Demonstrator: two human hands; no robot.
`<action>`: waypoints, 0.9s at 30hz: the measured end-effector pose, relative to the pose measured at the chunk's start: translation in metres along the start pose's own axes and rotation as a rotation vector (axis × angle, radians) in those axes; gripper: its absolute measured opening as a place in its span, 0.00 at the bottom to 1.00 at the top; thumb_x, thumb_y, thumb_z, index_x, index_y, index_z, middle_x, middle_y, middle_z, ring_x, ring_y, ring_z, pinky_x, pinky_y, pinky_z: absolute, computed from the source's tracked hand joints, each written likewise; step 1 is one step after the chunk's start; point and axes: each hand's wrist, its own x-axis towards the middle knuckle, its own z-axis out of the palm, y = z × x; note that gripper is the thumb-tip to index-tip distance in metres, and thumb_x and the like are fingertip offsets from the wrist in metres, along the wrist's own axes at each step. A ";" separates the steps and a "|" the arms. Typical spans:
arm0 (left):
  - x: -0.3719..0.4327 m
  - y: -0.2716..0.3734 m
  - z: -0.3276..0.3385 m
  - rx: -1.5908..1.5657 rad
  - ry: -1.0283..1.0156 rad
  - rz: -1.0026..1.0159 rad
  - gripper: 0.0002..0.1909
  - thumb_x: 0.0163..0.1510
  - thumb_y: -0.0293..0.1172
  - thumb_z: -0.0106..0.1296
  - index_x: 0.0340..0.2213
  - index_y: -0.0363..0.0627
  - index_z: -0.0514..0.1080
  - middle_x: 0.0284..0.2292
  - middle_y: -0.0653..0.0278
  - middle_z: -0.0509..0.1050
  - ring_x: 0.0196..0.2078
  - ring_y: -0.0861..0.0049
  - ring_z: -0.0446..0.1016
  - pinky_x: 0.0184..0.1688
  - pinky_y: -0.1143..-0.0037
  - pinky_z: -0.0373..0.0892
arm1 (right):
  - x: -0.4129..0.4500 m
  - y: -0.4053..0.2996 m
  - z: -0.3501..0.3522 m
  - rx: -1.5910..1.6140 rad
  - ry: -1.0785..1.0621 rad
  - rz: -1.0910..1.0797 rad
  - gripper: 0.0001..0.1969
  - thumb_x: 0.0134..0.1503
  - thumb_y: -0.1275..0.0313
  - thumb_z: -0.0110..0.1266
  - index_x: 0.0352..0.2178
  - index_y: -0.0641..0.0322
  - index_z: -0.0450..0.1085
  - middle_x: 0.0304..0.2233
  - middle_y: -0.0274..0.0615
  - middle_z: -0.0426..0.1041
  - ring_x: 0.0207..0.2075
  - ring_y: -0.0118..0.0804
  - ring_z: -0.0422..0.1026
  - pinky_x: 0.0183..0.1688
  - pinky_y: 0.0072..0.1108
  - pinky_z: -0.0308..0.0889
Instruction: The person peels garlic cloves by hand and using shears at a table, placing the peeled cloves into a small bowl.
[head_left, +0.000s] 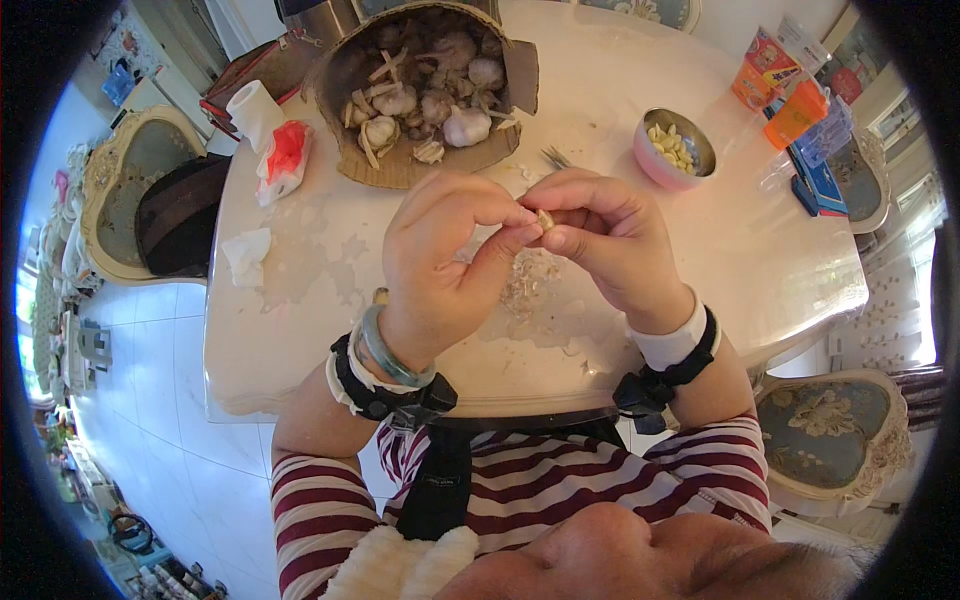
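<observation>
A small garlic clove (545, 220) is pinched between the fingertips of my left hand (454, 259) and my right hand (611, 240), above the table. Under and between my hands lies a scatter of garlic skins (531, 285). Beyond them a cardboard box (420, 174) holds many whole garlic bulbs (466, 126). To the right of the box stands a pink and steel bowl (660, 169) with peeled cloves (670, 146) in it. The tines of a fork (556, 157) show just behind my right hand; the rest of it is hidden.
A toilet roll (256, 112), a red and white plastic packet (285, 159) and a crumpled tissue (247, 256) are at the table's left. Wet patches mark the tabletop (300, 337). Orange packages (795, 116) and a blue box (817, 184) lie at the right edge. Chairs (825, 427) flank the table.
</observation>
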 end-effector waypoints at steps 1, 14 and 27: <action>0.000 0.000 0.000 0.000 0.000 -0.001 0.09 0.39 0.19 0.60 0.25 0.42 0.72 0.25 0.63 0.72 0.27 0.69 0.70 0.30 0.76 0.64 | 0.000 0.000 0.000 0.005 -0.001 0.004 0.14 0.50 0.85 0.55 0.40 0.70 0.70 0.39 0.39 0.70 0.39 0.28 0.73 0.42 0.16 0.70; -0.001 0.003 0.003 0.021 -0.074 -0.033 0.08 0.42 0.17 0.54 0.27 0.40 0.70 0.26 0.60 0.71 0.30 0.64 0.69 0.33 0.72 0.65 | -0.001 0.000 0.001 -0.110 0.082 -0.024 0.11 0.48 0.83 0.58 0.36 0.70 0.72 0.35 0.39 0.73 0.35 0.27 0.73 0.38 0.15 0.71; 0.001 0.002 0.001 -0.087 -0.073 -0.122 0.05 0.42 0.19 0.55 0.23 0.41 0.71 0.23 0.62 0.73 0.27 0.67 0.71 0.31 0.73 0.65 | 0.004 -0.011 -0.004 -0.582 0.031 -0.281 0.12 0.42 0.85 0.60 0.31 0.65 0.75 0.31 0.39 0.73 0.30 0.27 0.72 0.32 0.15 0.68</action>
